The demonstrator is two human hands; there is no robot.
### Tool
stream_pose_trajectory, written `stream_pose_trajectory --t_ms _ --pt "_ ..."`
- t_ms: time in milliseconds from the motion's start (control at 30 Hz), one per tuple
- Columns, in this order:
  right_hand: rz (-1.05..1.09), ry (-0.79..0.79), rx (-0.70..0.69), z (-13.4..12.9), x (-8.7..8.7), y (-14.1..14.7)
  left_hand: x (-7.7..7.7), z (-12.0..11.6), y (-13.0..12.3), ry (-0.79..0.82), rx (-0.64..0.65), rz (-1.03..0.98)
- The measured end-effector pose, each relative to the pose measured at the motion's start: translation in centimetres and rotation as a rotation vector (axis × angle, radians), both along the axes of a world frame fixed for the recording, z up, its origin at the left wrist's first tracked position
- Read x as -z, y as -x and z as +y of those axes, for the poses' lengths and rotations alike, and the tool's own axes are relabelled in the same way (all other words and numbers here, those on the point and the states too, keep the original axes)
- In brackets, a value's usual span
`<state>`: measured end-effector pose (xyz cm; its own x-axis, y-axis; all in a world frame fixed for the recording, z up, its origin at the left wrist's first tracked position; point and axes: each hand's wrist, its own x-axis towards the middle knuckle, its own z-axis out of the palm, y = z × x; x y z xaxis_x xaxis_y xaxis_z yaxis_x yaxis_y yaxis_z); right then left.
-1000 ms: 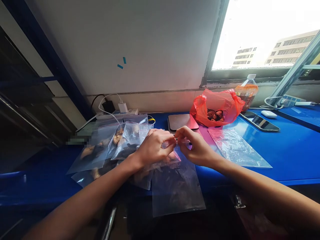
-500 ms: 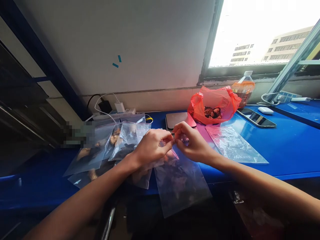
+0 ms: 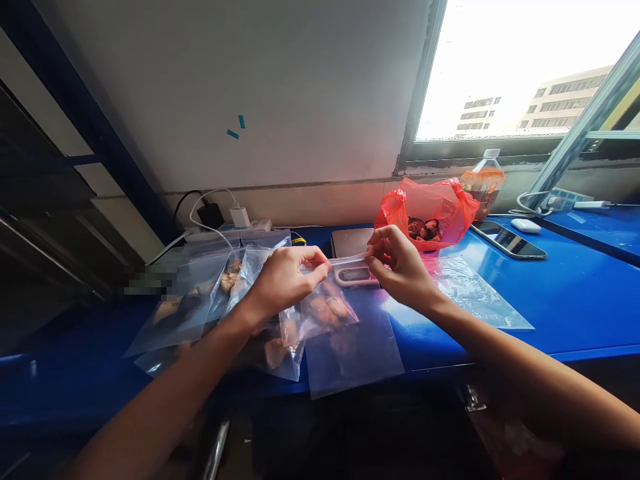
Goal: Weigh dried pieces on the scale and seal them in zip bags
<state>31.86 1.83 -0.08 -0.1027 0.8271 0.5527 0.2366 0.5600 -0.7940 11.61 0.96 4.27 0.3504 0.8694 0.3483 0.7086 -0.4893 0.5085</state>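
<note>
vs 0.5 s ago: hands were nearly meeting at the fingertips, now apart; the clear bag (image 3: 375, 347) has its top edge pulled out between them; its bottom edge sits higher in view, less of it past the desk's front edge; a pale-rimmed part of the flat grey device (image 3: 349, 243) now shows in the gap.

Bag position: between and below the 2 hands, over the front edge of the blue desk (image 3: 565, 293), bottom just past that edge; left hand (image 3: 290, 277) pinches the top edge at its left end, thumb to fingers; right hand (image 3: 400, 267) pinches the right end, likewise narrow.

Bag look: thin, see-through, slightly hazy; top edge taut, lower part loose and creased; brownish pieces (image 3: 327, 310) show at its left, can't tell if inside or behind; filled bags (image 3: 183, 310) lie on the desk's left part.
</note>
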Motion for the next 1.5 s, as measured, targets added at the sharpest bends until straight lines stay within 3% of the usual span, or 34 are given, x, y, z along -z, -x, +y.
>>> stream_pose_trajectory --t_ms 100,267,500,700,867,1033,1200,1367,1500 --pt "-0.009 -0.014 0.037 0.4 -0.3 -0.8 -0.1 0.2 0.4 0.001 0.017 0.003" --pt "0.078 -0.058 0.213 1.7 -1.1 -3.3 -0.3 1.1 1.6 0.000 -0.033 -0.029" --pt "-0.175 0.014 -0.098 0.1 -0.5 -1.1 0.4 0.1 0.4 -0.041 0.041 -0.016" --pt "-0.180 -0.055 -0.107 -1.0 0.0 0.4 1.7 -1.0 -1.4 -0.217 0.074 0.026" --pt "-0.089 -0.037 -0.113 -1.3 0.2 0.7 2.2 -1.1 -2.0 -0.201 0.077 -0.013" --pt "-0.168 -0.075 -0.138 -1.5 0.2 1.1 2.6 -1.0 -2.1 -0.182 0.079 0.008" --pt "-0.215 -0.148 -0.085 -1.8 -0.1 1.1 1.6 -1.1 -2.0 -0.076 0.068 0.053" --pt "-0.165 -0.110 -0.068 -2.0 -0.5 0.6 -0.4 -1.6 -1.3 0.065 0.005 0.128" --pt "-0.142 -0.076 -0.066 -1.5 -0.6 0.3 -1.0 -1.4 -0.5 0.109 0.010 0.170"
